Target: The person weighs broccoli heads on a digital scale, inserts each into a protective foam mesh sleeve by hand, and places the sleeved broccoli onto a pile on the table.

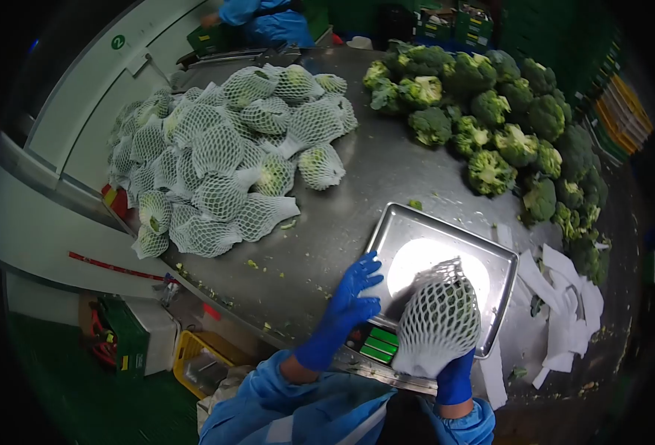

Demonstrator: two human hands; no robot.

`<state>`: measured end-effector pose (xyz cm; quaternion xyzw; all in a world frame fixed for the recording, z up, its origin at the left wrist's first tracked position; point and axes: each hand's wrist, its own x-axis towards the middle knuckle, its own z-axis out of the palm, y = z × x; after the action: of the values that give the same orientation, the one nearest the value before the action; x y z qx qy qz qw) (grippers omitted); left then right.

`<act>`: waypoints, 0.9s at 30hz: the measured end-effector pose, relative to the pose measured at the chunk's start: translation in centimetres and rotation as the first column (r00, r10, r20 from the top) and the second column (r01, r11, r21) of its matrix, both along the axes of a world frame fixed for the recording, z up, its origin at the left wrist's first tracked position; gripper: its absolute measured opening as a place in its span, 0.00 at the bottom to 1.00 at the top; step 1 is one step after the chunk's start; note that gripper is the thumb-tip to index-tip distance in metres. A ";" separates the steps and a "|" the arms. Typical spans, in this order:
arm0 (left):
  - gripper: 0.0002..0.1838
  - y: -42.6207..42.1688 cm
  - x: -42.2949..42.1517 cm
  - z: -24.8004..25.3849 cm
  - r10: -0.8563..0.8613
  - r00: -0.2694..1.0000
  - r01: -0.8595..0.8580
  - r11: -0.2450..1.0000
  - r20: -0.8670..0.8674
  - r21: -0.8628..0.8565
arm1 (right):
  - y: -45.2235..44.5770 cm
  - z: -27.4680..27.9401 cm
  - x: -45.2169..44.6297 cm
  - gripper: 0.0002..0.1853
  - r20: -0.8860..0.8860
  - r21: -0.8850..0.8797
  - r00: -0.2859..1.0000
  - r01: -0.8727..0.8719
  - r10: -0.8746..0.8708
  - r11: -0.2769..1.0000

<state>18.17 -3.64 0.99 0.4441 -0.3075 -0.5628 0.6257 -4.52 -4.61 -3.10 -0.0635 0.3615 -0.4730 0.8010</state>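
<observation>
A head of broccoli in a white foam net [440,319] is in my right hand [456,382], above the near part of a shiny metal scale tray [401,222]. The blue-gloved fingers of that hand are mostly hidden beneath and behind the net. My left hand [346,300], also in a blue glove, holds nothing; its fingers are apart beside the tray's left edge. Between my hands a green-lit scale display [379,345] shows at the tray's near side, partly covered by the net.
On the steel table [327,230], netted broccoli heads [216,152] are heaped at left and bare broccoli heads [516,144] at right. Flat white foam nets [565,311] lie right of the tray. A yellow crate [186,363] stands below left. Another person [268,22] is at the far end.
</observation>
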 end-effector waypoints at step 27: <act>0.41 -20.5 43.5 8.3 0.389 -0.772 -0.068 0.736 0.503 -0.673 | -2.2 3.4 9.6 0.12 -0.686 -0.182 0.666 -0.547 0.293 0.817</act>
<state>61.64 -24.15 9.33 0.6864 -0.5418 0.4529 0.1733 5.07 -6.81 0.29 -0.4517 0.4855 -0.2812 0.6936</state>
